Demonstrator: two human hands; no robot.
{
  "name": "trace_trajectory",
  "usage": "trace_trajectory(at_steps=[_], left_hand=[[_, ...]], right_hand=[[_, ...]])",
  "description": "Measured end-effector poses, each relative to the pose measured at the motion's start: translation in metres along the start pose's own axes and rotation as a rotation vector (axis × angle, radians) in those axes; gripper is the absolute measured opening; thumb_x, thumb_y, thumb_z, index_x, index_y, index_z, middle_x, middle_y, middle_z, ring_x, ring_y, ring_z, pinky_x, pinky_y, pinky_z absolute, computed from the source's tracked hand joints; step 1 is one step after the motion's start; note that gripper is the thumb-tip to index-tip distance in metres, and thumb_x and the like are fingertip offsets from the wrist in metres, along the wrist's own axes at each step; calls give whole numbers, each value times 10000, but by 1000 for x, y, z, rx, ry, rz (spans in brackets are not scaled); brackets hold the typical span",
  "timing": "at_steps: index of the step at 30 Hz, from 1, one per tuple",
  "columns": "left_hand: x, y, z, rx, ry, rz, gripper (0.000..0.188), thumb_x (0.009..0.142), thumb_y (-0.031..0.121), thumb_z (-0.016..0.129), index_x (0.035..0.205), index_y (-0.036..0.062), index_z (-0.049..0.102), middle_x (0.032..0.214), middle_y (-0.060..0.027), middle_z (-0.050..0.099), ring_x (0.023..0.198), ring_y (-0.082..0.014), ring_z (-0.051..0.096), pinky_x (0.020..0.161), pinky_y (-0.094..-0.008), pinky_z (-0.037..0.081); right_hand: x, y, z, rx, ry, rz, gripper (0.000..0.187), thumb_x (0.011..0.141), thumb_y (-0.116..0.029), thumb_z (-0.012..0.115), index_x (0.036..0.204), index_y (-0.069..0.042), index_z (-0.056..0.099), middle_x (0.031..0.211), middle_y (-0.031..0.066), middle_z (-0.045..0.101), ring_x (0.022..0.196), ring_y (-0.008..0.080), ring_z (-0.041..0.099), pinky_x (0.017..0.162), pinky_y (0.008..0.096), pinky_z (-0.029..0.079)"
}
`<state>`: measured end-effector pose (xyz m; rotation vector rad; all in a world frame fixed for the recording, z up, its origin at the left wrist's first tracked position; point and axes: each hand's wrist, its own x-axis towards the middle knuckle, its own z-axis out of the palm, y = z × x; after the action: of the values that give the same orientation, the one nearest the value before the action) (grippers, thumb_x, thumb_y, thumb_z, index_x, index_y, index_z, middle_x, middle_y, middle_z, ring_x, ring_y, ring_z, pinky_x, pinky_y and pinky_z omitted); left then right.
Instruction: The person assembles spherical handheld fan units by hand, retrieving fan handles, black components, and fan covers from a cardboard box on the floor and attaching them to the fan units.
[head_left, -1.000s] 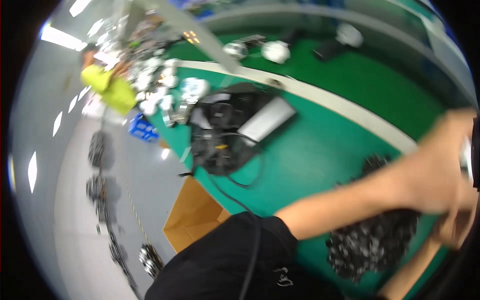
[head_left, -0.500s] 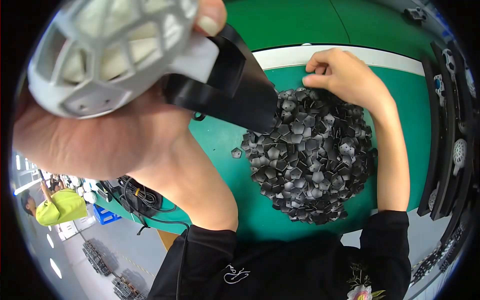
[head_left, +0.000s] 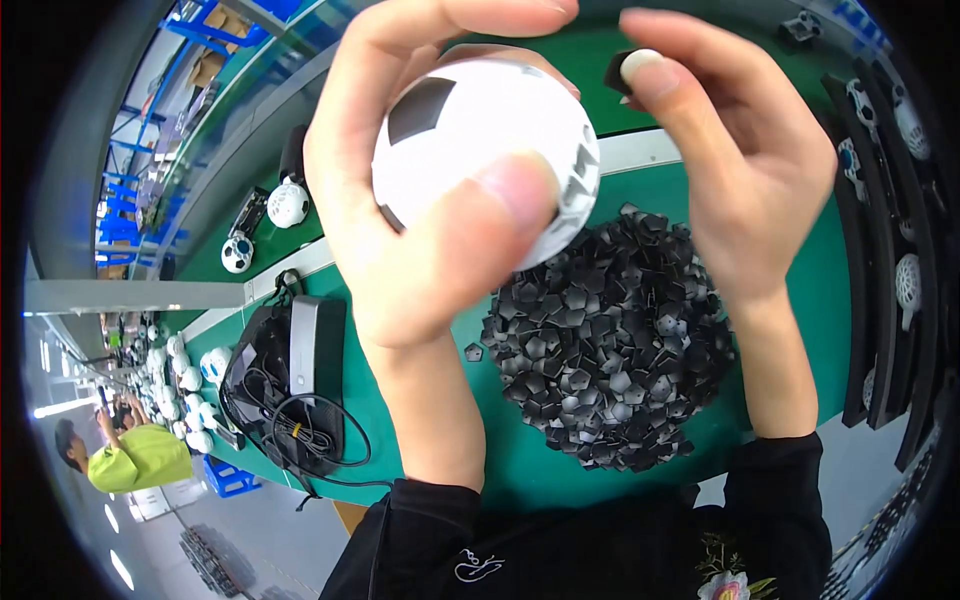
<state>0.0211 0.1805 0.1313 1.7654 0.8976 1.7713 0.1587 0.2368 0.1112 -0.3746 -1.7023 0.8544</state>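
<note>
A white ball (head_left: 480, 125) with black pentagon patches is held up in front of me, my left hand (head_left: 400, 275) wrapped round it with the thumb across its near face. Lattice openings show along the ball's right side. To its right, my right hand (head_left: 755, 165) pinches a small black pentagon piece (head_left: 617, 72) between thumb and fingers, apart from the ball. Below both hands a large heap of black pentagon pieces (head_left: 610, 350) lies on the green table (head_left: 430, 425). One loose pentagon piece (head_left: 474, 352) lies left of the heap.
A black bag (head_left: 255, 350) with coiled cables and a grey box (head_left: 316, 345) sits at the left. Beyond the white edge strip (head_left: 655, 150) are more balls (head_left: 288, 203). Dark racks (head_left: 880, 270) holding parts stand at right. A person in yellow-green (head_left: 140, 458) is far left.
My left hand has moved right and away from the camera; the ball's white, patched side now shows. My right hand has risen from the heap with a black pentagon piece.
</note>
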Motion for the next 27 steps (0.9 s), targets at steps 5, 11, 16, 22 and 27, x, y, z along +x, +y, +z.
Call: trace_trajectory(at_steps=[5,11,16,22,27], left_hand=[[1,-2,8,59,-50,126,586,662,275,482,1156,-39,458,1127,-304,514,963,-340,547,809,-329,462],[-1,6,19,200,169,18,550,651,239,472,1124,-41,498,1078,-274,561,943,-317,564,801,-319,468],[5,7,30,240,287,-73,534,666,233,459,1119,-46,505,1073,-256,570,946,-311,561,776,-324,476],[2,4,32,317,354,-70,517,699,233,436,1122,-55,506,1080,-235,572,959,-308,552,738,-336,486],[-4,1,-25,3,109,-22,524,746,267,415,1156,-49,495,1126,-222,534,976,-334,533,652,-387,495]], right_hand=[[4,2,-8,-97,19,-457,191,830,-63,581,975,57,612,907,149,647,814,196,602,750,274,499],[1,7,3,-142,-5,-624,260,820,-99,595,1026,60,603,931,165,644,843,250,610,772,303,505],[4,9,2,-156,-54,-502,308,790,-76,631,1073,39,593,970,171,638,882,261,610,783,321,496],[1,13,4,-143,-100,-406,392,755,-49,674,1130,14,580,1016,179,631,929,274,609,797,343,484],[5,47,-39,-546,-645,458,148,791,-70,599,918,-17,652,881,75,651,742,185,603,673,310,493]])
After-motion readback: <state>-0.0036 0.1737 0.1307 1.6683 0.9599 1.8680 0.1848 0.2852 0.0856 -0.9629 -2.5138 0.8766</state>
